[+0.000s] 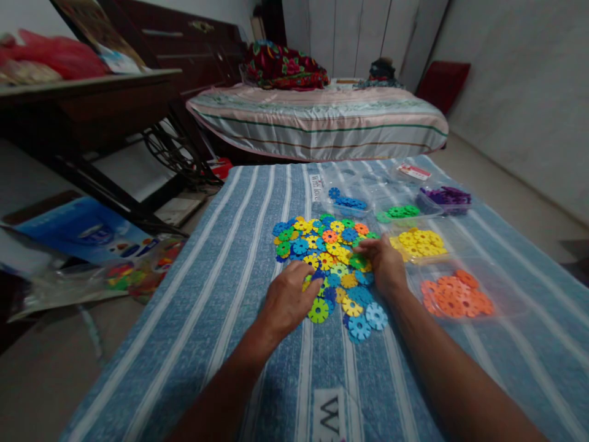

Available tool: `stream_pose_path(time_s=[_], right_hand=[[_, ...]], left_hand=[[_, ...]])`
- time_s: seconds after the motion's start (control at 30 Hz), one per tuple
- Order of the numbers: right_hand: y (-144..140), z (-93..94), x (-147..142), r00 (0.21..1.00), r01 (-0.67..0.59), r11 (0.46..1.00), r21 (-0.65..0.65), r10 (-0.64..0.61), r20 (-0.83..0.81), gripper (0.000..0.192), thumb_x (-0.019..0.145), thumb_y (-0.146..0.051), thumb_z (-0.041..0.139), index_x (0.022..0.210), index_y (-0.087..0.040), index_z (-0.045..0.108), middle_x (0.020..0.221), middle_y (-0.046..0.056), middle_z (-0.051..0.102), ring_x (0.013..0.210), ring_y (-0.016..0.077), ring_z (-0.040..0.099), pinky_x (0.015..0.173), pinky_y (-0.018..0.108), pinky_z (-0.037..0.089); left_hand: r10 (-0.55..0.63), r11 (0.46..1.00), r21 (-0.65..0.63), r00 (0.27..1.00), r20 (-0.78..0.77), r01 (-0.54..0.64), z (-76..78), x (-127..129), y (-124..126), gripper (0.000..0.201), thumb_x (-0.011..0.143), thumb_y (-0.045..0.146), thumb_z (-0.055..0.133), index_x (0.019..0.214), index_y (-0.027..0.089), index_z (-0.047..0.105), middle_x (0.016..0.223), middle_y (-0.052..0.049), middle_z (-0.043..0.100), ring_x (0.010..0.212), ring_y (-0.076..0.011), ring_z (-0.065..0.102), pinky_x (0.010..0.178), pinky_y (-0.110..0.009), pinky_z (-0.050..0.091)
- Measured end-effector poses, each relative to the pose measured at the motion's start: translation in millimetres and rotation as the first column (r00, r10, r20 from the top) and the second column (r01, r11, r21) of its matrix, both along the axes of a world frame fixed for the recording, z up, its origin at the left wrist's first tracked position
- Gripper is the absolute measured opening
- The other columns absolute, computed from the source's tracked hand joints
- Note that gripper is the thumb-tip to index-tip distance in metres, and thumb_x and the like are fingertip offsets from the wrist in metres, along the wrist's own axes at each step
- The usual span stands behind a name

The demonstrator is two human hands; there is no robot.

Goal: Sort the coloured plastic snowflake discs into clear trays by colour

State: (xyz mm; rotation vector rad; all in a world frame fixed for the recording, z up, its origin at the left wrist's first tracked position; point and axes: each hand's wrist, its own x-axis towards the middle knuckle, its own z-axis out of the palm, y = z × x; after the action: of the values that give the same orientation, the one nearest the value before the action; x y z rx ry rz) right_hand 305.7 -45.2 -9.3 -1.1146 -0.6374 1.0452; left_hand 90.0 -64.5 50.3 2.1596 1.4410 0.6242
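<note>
We have a mixed pile of notched plastic discs (329, 250) before us on the striped cloth (184, 344). Our left hand (286, 296) curls at the pile's near left edge; our right hand (385, 265) bends over its right edge. We cannot tell whether either hand grips a disc. To the right, clear trays (506, 291) hold orange discs (460, 296) nearest, then yellow discs (419, 243), with green discs (402, 212) farther off.

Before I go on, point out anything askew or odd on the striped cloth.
One blue disc looks askew: it seems tipped up at the left end of its clear container, while the other blue pieces lie flatter. No damage is evident.
</note>
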Motion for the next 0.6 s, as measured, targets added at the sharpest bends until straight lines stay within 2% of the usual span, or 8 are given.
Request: stream_pose_path(time_s=[0.1, 0.23, 0.3, 0.47, 0.6], right_hand=[[4, 1.0, 4, 0.997, -0.019, 1.000, 0.019, 0.021, -0.075, 0.066, 0.084, -0.079, 0.044, 0.072, -0.019, 0.067, 0.063, 0.007, 0.072, 0.068, 0.0229, 0.073, 0.067, 0.034, 0.056], [6, 0.5, 7, 0.993, -0.038, 0.999, 0.038, 0.041, -0.106, 0.065, 0.080, -0.081, 0.049, 0.071, -0.020, 0.068, 0.062, 0.006, 0.072, 0.066, 0.0220, 0.072, 0.068, 0.034, 0.057], [7, -0.9, 7, 0.986, -0.045, 0.997, 0.061, 0.055, -0.159, 0.062, 0.080, -0.078, 0.054, 0.071, -0.019, 0.070, 0.062, 0.005, 0.073, 0.066, 0.0200, 0.072, 0.069, 0.032, 0.057], [7, -1.5, 6, 0.954, -0.090, 0.989, 0.120, 0.120, -0.275, 0.056, 0.084, -0.070, 0.056, 0.071, -0.018, 0.072, 0.065, 0.007, 0.074, 0.066, 0.0191, 0.071, 0.073, 0.032, 0.057], [5, 4.8, 5, 0.917, -0.203, 0.968, 0.148, 0.241, -0.318, 0.057, 0.081, -0.074, 0.058, 0.071, -0.019, 0.073, 0.066, 0.006, 0.075, 0.066, 0.0213, 0.072, 0.076, 0.037, 0.058]], left_hand=[[-0.112, 0.986, 0.111, 0.989, -0.094, 0.123, -12.5, 18, -2, 0.023, 0.085, 0.028, 0.060, 0.104, 0.017, 0.066, 0.124, -0.013, 0.063, 0.122, -0.0277, 0.055, 0.107, -0.046, 0.043], [-0.138, 0.967, 0.178, 0.960, -0.242, 0.184, -26.8, 28, -11, 0.039, 0.082, 0.033, 0.068, 0.117, 0.017, 0.062, 0.143, -0.018, 0.051, 0.137, -0.0359, 0.042, 0.111, -0.056, 0.038], [-0.131, 0.960, 0.206, 0.954, -0.271, 0.190, -31.7, 27, -13, 0.039, 0.082, 0.034, 0.068, 0.117, 0.017, 0.061, 0.144, -0.018, 0.051, 0.138, -0.0369, 0.042, 0.110, -0.057, 0.040], [-0.090, 0.936, 0.316, 0.973, -0.213, 0.155, -44.0, 21, -9, 0.019, 0.084, 0.024, 0.063, 0.100, 0.015, 0.063, 0.134, -0.018, 0.059, 0.131, -0.0343, 0.050, 0.107, -0.053, 0.046], [-0.057, 0.899, 0.423, 0.988, -0.147, 0.115, -51.5, 17, -3, 0.017, 0.087, 0.019, 0.056, 0.101, 0.015, 0.064, 0.127, -0.016, 0.064, 0.124, -0.0311, 0.056, 0.105, -0.050, 0.049]])
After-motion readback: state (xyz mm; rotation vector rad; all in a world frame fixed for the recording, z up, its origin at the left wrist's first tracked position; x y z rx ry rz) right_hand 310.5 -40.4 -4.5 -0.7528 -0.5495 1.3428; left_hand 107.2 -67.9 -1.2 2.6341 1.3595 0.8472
